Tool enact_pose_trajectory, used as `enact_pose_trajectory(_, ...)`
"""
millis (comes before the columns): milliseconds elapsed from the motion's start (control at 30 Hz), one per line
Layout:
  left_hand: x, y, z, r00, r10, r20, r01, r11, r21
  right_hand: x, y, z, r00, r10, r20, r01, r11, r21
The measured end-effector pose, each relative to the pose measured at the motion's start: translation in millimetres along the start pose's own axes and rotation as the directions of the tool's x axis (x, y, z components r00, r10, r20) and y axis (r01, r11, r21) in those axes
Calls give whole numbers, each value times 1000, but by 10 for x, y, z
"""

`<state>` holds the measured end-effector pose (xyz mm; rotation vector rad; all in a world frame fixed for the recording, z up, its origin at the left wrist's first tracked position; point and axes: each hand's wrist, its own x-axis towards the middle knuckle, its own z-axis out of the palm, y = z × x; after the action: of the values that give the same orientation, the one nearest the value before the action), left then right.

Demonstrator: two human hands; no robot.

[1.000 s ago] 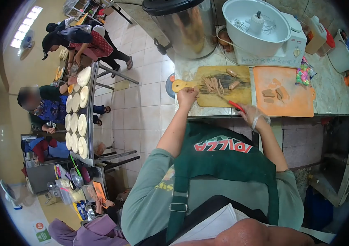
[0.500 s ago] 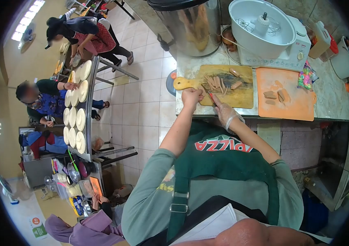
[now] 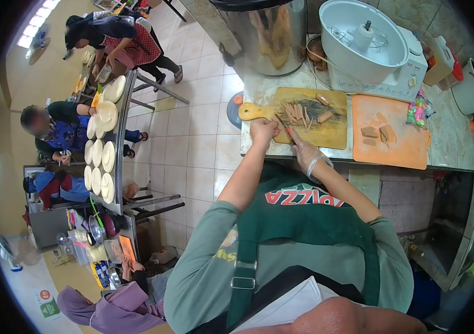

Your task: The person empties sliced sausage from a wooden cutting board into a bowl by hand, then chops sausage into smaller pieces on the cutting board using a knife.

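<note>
A wooden cutting board (image 3: 334,128) with a round-holed handle lies on the counter. On it are thin brown strips (image 3: 298,113) and two larger sausage-like pieces (image 3: 324,116). My left hand (image 3: 263,132) is closed at the board's left front edge, below the handle; what its fingers pinch is too small to tell. My right hand (image 3: 306,154), in a clear glove, grips a knife with a red handle at the board's front edge, its blade pointing toward my left hand. An orange board (image 3: 398,150) to the right holds flat brown pieces (image 3: 369,132).
A white mixer (image 3: 376,78) and a large clear container (image 3: 276,39) stand behind the boards. A colourful packet (image 3: 416,111) lies beside the orange board. Across the aisle, several people work around a table (image 3: 119,167) bearing round flat dough pieces (image 3: 108,156).
My right hand has moved left with the knife, from between the boards to close beside my left hand. Across the aisle, a person's hand has reached onto the dough pieces.
</note>
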<state>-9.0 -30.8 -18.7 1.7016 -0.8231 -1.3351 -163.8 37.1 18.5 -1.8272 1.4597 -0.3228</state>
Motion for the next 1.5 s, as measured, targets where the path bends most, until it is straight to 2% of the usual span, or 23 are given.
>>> enact_pose_trajectory(200, -51, 39, 16, 998, 58, -23, -56, 993, 108, 102, 6, 5, 996, -92, -18, 92, 995, -35)
enact_pose_trajectory(267, -47, 27, 26, 997, 58, -41, -54, 994, 95, 6, -160, -101, 985, 99, 143, -87, 993, -83)
enact_pose_trajectory(400, -18, -1, 16, 998, 45, -38, -40, 993, 108, -240, -39, -33, 978, 123, 167, -99, 984, -147)
enact_pose_trajectory(467, -35, 11, 16, 998, 46, -32, -44, 995, 85, -336, 12, -49, 956, 196, 220, -152, 967, -202)
enact_pose_trajectory(567, -48, 23, 13, 999, 49, -24, -47, 997, 57, -392, 101, -67, 970, 143, 195, -98, 970, -223)
enact_pose_trajectory(700, -38, 11, 4, 998, 58, -4, -58, 996, 66, -367, 43, -80, 979, 143, 144, -113, 973, -199)
enact_pose_trajectory(767, -38, 5, 4, 998, 66, 4, -66, 997, 47, -266, 27, -29, 993, 100, 62, -84, 973, -215)
enact_pose_trajectory(1100, 24, -33, 9, 999, 37, -3, -36, 996, 85, 26, -74, 46, 995, 75, 68, -64, 985, -159)
enact_pose_trajectory(1400, -65, 15, 19, 996, 85, -24, -81, 988, 132, -135, -101, 13, 977, 158, 145, -127, 971, -204)
enact_pose_trajectory(1500, -50, -17, 22, 996, 84, -38, -78, 986, 144, -331, 5, 14, 941, 259, 217, -196, 942, -274)
